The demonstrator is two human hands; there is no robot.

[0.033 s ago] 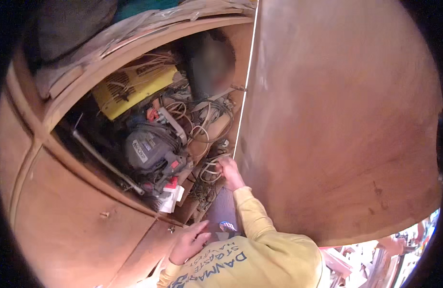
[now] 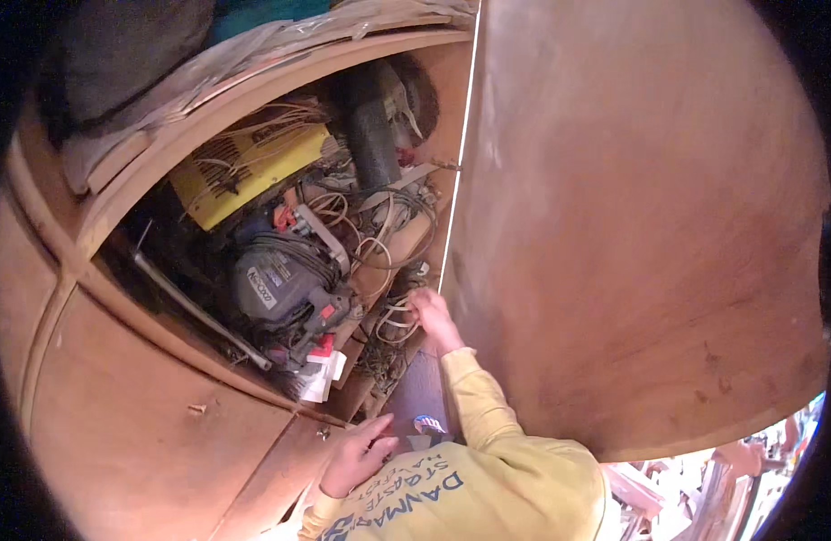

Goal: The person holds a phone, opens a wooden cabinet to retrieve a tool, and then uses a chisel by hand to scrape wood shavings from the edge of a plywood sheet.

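Note:
My right hand [image 2: 433,316] reaches into the open cabinet, its fingers curled round loops of pale cable [image 2: 394,323] by the front edge of the shelf. Part of the grip is hidden by the hand itself. My left hand [image 2: 354,458] is nearer my body, held low in front of the cabinet, with thumb and fingers apart and nothing in it. Left of the right hand lies a dark grey power tool [image 2: 273,281] with its cord bundled on top. A red and white box [image 2: 323,371] sits just below that tool.
A big brown door panel [image 2: 632,225] stands open on the right. Deeper in the cabinet are a yellow machine [image 2: 253,171], a dark cylinder [image 2: 372,140] and tangled cords [image 2: 379,225]. A metal rod [image 2: 199,307] leans along the left edge. Cluttered pieces [image 2: 704,491] lie at lower right.
The view has shifted very slightly. Both hands keep about the same places and poses.

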